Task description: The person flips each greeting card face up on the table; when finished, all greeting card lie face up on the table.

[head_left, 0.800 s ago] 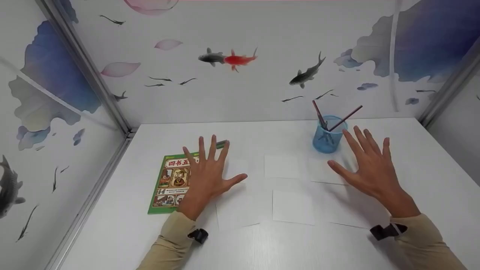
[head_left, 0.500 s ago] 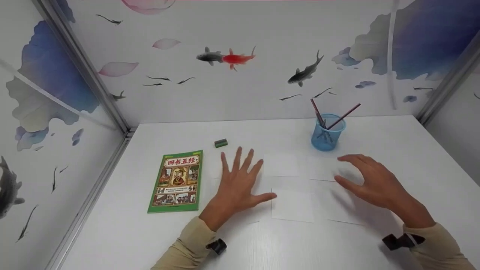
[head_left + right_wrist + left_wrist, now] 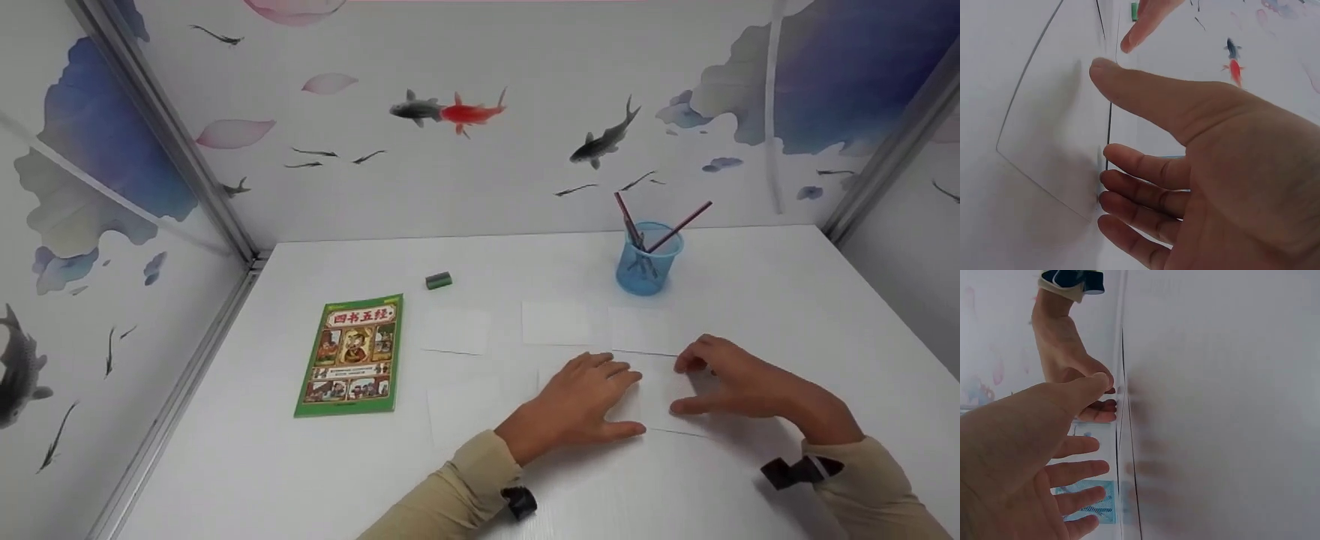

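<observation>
Several thin white paper squares lie in two rows on the white table. My left hand (image 3: 574, 409) is over the middle front paper square, thumb apart from loosely extended fingers. Beside it my right hand (image 3: 739, 382) hovers at the front right paper square (image 3: 660, 382), its fingers bent downward and its thumb apart. In the right wrist view, the fingertips (image 3: 1111, 225) are close to the paper square (image 3: 1044, 135), with nothing gripped; contact cannot be told. The left wrist view has my left hand's fingers (image 3: 1078, 469) spread near the paper surface.
A green-bordered book (image 3: 352, 356) lies at the left. Behind the papers are a small green and dark block (image 3: 439, 280) and a blue mesh cup (image 3: 643, 270) with pencils. Painted panels (image 3: 480, 187) enclose the table's back and sides.
My left hand has moved right, from over the book to the middle front paper, uncovering the book and block. My right hand has come down toward the front right paper, its fingers bending.
</observation>
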A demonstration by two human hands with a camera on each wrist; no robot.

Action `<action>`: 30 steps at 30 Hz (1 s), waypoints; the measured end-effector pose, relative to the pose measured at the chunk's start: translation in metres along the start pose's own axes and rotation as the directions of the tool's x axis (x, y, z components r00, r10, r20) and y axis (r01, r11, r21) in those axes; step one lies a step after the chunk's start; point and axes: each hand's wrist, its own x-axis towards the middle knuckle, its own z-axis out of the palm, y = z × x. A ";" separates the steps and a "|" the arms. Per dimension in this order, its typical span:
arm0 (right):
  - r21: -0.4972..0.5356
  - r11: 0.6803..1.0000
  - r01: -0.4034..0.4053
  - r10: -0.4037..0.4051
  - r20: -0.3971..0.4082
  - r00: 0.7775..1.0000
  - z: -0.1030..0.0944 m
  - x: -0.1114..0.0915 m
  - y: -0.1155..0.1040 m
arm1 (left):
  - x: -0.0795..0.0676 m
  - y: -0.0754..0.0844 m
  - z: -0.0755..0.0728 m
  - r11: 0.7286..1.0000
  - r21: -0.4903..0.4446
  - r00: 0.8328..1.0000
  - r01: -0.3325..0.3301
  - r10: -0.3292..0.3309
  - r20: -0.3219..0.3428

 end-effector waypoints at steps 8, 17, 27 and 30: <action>-0.068 0.998 0.014 -0.012 0.033 0.999 0.005 -0.002 -0.011 | 0.010 0.009 0.007 0.998 -0.019 0.998 -0.058 0.058 0.017; 0.019 1.000 -0.025 0.025 0.022 0.999 0.003 -0.004 -0.011 | 0.007 0.008 0.010 0.993 -0.074 0.996 -0.094 0.093 -0.015; 0.167 0.983 0.076 -0.046 -0.174 0.984 -0.003 0.000 -0.010 | 0.008 0.010 0.006 0.962 -0.270 0.999 -0.029 0.020 -0.034; 0.211 0.972 0.101 -0.044 -0.259 0.965 -0.006 0.000 -0.017 | 0.008 0.009 0.004 0.896 -0.445 0.999 -0.004 -0.013 -0.035</action>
